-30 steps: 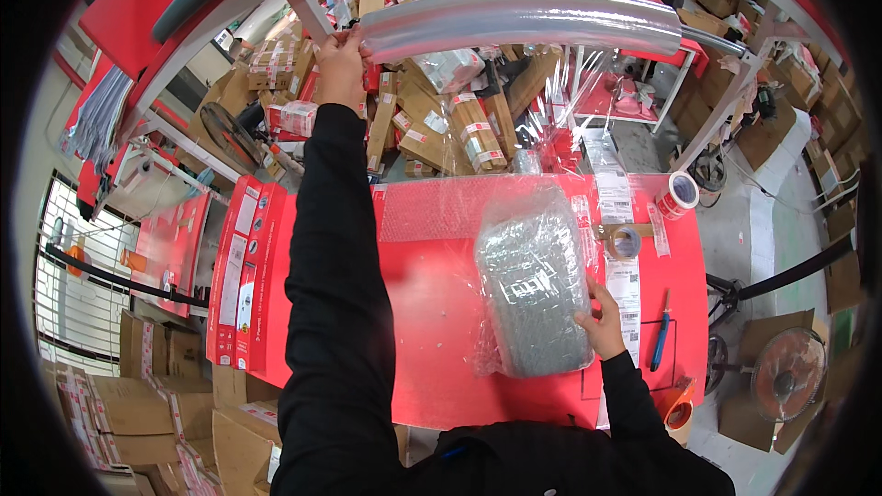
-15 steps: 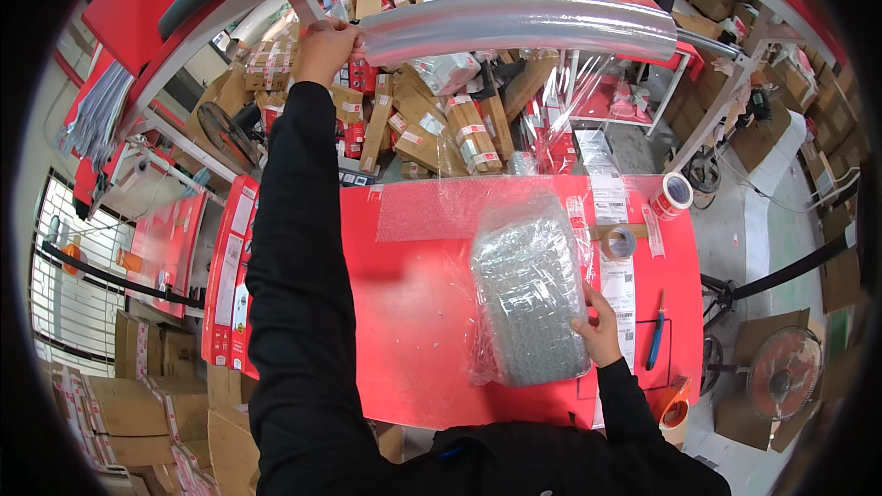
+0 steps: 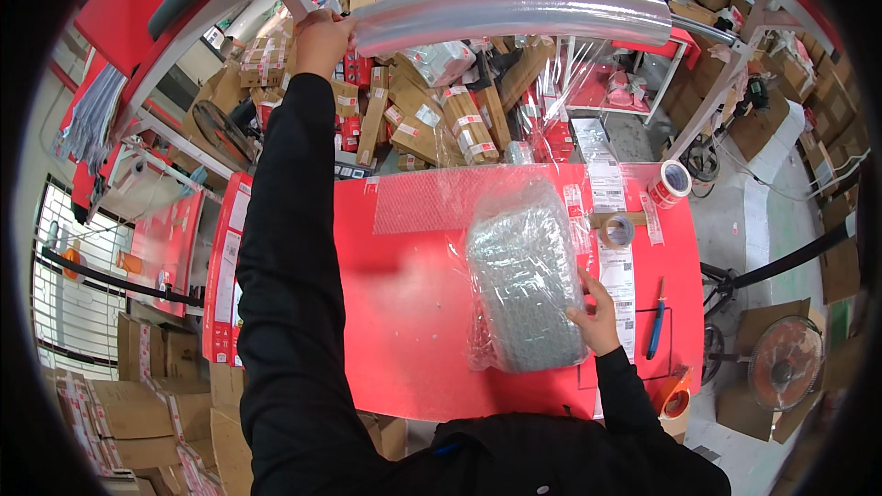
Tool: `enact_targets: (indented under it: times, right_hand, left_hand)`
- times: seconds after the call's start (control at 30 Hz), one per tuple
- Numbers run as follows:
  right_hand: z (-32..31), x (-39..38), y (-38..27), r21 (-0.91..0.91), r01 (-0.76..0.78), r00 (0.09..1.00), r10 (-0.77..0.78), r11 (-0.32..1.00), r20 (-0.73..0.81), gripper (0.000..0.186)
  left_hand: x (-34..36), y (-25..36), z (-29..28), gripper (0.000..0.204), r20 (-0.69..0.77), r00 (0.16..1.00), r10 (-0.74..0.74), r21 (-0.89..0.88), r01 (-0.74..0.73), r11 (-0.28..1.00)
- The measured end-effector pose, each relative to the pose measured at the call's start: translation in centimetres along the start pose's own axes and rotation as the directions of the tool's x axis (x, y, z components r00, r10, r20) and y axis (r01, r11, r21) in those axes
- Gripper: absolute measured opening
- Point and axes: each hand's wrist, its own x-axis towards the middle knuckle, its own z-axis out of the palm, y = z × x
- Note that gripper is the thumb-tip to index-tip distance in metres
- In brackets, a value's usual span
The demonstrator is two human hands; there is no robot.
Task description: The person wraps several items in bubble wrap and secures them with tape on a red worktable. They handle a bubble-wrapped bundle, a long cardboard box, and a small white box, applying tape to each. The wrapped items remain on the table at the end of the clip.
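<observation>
A long roll of clear plastic film [image 3: 514,16] hangs on a bar above the far side of the red table [image 3: 395,349]. My left hand [image 3: 322,41] is closed at the left end of this roll, arm stretched far forward. From the roll a thin transparent sheet hangs down to a package in bubble wrap [image 3: 524,285], which lies slightly tilted on the table. My right hand [image 3: 597,315] grips the package's right edge, thumb on the near side; some fingertips are hidden against the wrap.
Right of the package lie a strip of printed labels [image 3: 617,285], a tape roll [image 3: 617,231], a red-and-white tape roll [image 3: 671,184], a blue-handled tool [image 3: 656,326] and an orange tape dispenser [image 3: 675,395]. Cardboard boxes [image 3: 469,129] pile up beyond the table. A fan [image 3: 785,363] stands at right.
The whole view has shifted slightly, the table and package appearing a little higher. Both hands keep their places on the roll and the package.
</observation>
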Motion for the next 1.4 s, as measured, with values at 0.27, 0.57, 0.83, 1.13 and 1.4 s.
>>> enact_targets:
  times: [0.27,0.57,0.83,1.13,1.4]
  right_hand:
    - [-0.4,-0.2,-0.4,-0.084,0.009,0.999,-0.006,0.996,0.032,0.088]
    - [-0.3,0.1,-1.4,-0.029,0.004,1.0,-0.004,1.0,0.002,0.091]
    - [-0.4,0.2,-1.2,-0.102,0.019,1.0,-0.018,0.995,0.014,0.092]
    - [-0.1,0.6,-0.5,-0.096,-0.005,1.0,0.006,0.995,0.004,0.092]
    - [-0.3,-0.4,1.5,0.017,-0.089,0.996,0.09,0.996,-0.029,0.09]
  left_hand:
    - [-0.6,-2.3,-0.4,0.026,0.002,0.986,-0.169,-0.349,0.159,0.924]
    - [4.1,0.8,-4.1,0.024,0.268,0.957,-0.111,0.1,0.087,0.991]
    - [6.3,2.6,-4.2,0.024,0.424,0.899,-0.11,0.336,-0.044,0.941]
    - [5.2,1.1,-3.6,0.029,0.307,0.949,-0.073,0.287,-0.019,0.958]
    - [3.0,-1.0,-1.3,0.043,0.101,0.987,-0.126,-0.031,0.13,0.991]
